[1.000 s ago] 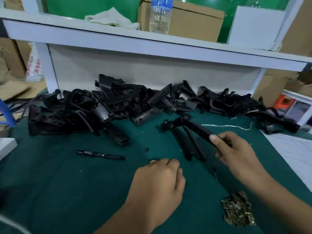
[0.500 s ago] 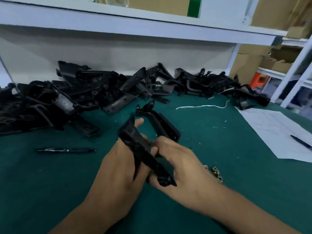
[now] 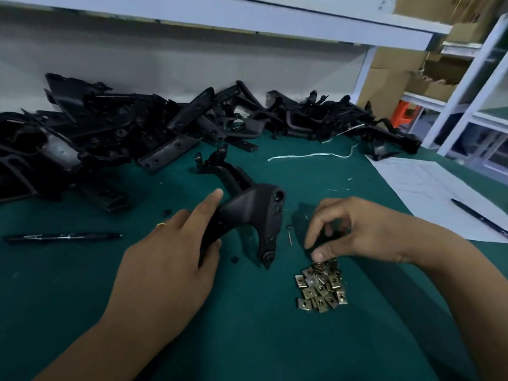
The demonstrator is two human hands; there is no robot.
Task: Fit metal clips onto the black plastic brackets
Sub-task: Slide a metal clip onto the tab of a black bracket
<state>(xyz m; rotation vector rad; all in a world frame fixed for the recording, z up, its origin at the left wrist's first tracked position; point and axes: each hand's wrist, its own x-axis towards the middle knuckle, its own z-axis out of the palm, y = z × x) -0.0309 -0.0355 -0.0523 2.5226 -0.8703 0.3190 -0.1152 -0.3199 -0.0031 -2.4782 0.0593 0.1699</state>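
The left hand (image 3: 167,259) comes in from the lower left of the frame, back turned up, with a ring on one finger. Its fingers are curled around a black bracket (image 3: 247,213). The right hand (image 3: 354,229) reaches in from the right, fingertips turned down and pinching at a pile of clips (image 3: 321,287).

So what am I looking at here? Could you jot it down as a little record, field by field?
Setting: green-covered workbench under a white shelf
Left hand: grips one black plastic bracket, propped on the bench
Right hand: fingertips reach down at the far edge of the metal clips
Metal clips: small loose pile near the right hand
Spare brackets: big heap along the back
Other items: black pen at left, paper sheet with a second pen at right, white string
Progress: no clip visibly fitted on the held bracket
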